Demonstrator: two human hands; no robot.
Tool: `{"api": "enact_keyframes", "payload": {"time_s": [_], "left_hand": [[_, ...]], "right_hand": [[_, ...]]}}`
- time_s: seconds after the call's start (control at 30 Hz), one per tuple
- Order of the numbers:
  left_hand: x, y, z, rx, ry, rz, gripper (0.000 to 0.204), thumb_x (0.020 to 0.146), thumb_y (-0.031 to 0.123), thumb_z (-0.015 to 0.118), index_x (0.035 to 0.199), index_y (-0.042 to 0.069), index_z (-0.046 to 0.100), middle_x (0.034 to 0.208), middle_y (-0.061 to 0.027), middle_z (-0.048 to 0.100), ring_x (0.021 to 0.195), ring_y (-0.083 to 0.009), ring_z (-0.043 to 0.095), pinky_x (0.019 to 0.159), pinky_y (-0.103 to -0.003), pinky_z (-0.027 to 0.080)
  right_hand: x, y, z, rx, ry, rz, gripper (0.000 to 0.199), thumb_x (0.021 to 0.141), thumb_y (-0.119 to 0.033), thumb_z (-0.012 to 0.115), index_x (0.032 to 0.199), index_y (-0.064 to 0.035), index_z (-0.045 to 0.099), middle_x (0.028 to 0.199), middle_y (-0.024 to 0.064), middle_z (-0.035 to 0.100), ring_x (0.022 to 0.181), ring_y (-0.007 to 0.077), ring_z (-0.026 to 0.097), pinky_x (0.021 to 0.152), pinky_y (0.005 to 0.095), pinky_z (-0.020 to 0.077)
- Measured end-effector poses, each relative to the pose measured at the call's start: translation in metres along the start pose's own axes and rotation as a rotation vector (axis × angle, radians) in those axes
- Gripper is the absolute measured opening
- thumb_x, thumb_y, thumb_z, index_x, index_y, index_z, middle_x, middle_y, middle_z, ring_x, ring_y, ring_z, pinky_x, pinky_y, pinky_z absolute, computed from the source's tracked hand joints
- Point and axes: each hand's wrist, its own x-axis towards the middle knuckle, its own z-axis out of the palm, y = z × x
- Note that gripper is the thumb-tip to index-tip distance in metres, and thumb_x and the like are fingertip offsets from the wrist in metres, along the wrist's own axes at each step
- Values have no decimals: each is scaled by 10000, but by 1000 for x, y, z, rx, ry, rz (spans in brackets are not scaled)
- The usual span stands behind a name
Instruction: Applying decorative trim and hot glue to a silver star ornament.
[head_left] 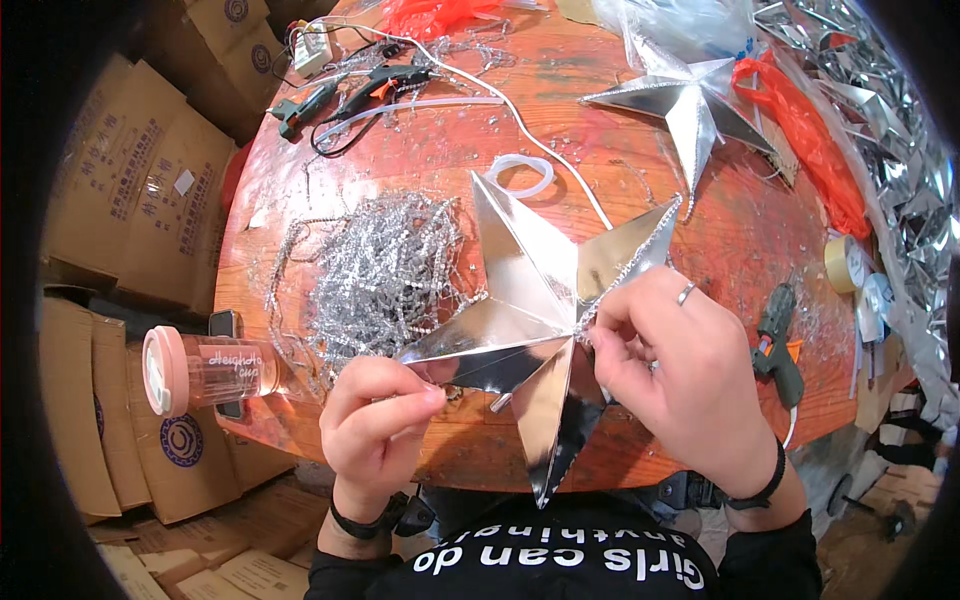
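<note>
A shiny silver five-pointed star (535, 245) stands at the table's near side, in front of me. Silver sequin trim (645, 250) runs along its upper right point toward the middle. At the star's centre my right hand (685, 360), with a ring on one finger, pinches the trim between thumb and fingertips. My left hand (375, 420) is closed in a pinch beside the star's left point; what its fingertips hold, if anything, is too small to make out. Left of the star lies a tangled heap of the same silver trim (385, 270), with a strand reaching the star.
A green glue gun (778, 345) lies at the right, two more glue guns (305, 108) at the far left. Another silver star (690, 95) sits far right near red plastic (805, 140). A pink-lidded cup (205, 370) stands at the left edge. Cardboard boxes (140, 190) are stacked beyond.
</note>
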Motion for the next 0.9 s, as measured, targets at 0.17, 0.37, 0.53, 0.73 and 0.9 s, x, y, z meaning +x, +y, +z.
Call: {"api": "enact_keyframes", "payload": {"time_s": [0.17, 0.37, 0.53, 0.73, 0.9], "left_hand": [[-3, 0, -1, 58, -24, 39, 246, 789, -64, 693, 992, 75, 708, 882, -65, 617, 765, -210, 606, 695, -319, 505], [-4, 0, -4, 83, 39, 50, 198, 828, -66, 604, 970, 56, 672, 860, -67, 537, 709, -209, 556, 628, -327, 478], [-5, -1, -5, -84, 118, 154, 93, 917, -9, 561, 981, 58, 553, 839, -84, 548, 665, -220, 543, 589, -330, 467], [7, 10, 5, -66, 104, 87, 395, 943, 45, 649, 1247, 105, 405, 838, -73, 524, 721, -187, 518, 643, -348, 474], [29, 24, 9, 149, -24, 78, 256, 869, -47, 684, 1090, 52, 601, 930, -100, 614, 842, -228, 614, 725, -323, 518]], "right_hand": [[-2, 8, -2, 59, 125, 135, 62, 883, -16, 638, 908, 5, 586, 803, 76, 553, 660, 146, 552, 597, 273, 440], [-12, 24, -31, 302, 236, 459, 77, 950, -58, 581, 944, 14, 554, 817, 76, 557, 690, 148, 556, 638, 290, 454], [-21, 43, -38, 138, 207, 261, 83, 981, -74, 550, 944, 0, 551, 852, 54, 554, 748, 100, 545, 679, 262, 453], [-24, 43, -50, 485, 356, 259, 66, 987, -90, 538, 968, -28, 551, 892, 60, 578, 826, 106, 546, 757, 263, 450], [-49, 46, -104, 1178, 467, 75, 171, 1008, -152, 478, 857, -72, 480, 798, 37, 522, 574, 131, 483, 526, 274, 408]]}}
